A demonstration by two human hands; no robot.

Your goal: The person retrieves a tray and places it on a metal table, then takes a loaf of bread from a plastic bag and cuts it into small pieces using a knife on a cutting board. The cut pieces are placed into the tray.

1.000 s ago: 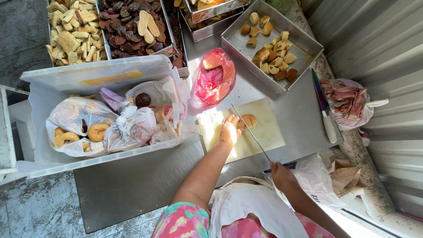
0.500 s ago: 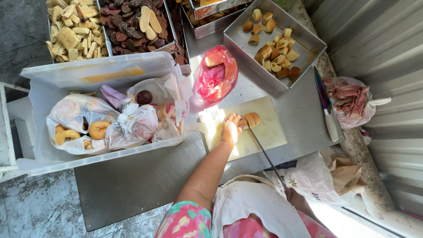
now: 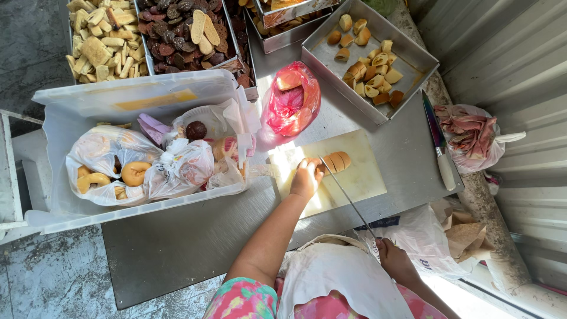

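The left hand (image 3: pixel 306 177) rests on the cutting board (image 3: pixel 354 183), its fingers curled around the near end of a small brown bread roll (image 3: pixel 335 161) and pinning it down. The roll lies toward the far edge of the cutting board and shows cuts across its width. The right hand (image 3: pixel 394 258), nearer the person than the cutting board and off its corner, is clenched around the handle of a long thin knife (image 3: pixel 347 196), whose blade runs diagonally over the cutting board with its tip touching the roll just beside the left fingers.

The cutting board is pale and sits on a grey metal tabletop (image 3: pixel 177 242). Just beyond the cutting board lies a red plastic bag (image 3: pixel 293 99) with something orange in it. Beyond and to the right of the cutting board stands a square metal tray (image 3: pixel 407 59) holding cut pieces of bread. To the right of the cutting board a second knife (image 3: pixel 438 142) with a white handle lies on the tabletop, and past that a tied clear bag (image 3: pixel 472 137) of pinkish scraps. Left of the cutting board stands a white plastic bin (image 3: pixel 59 147) filled with clear bags of ring-shaped pastries (image 3: pixel 134 172). Farther beyond the cutting board, trays of pale and dark biscuits (image 3: pixel 177 35) stand side by side
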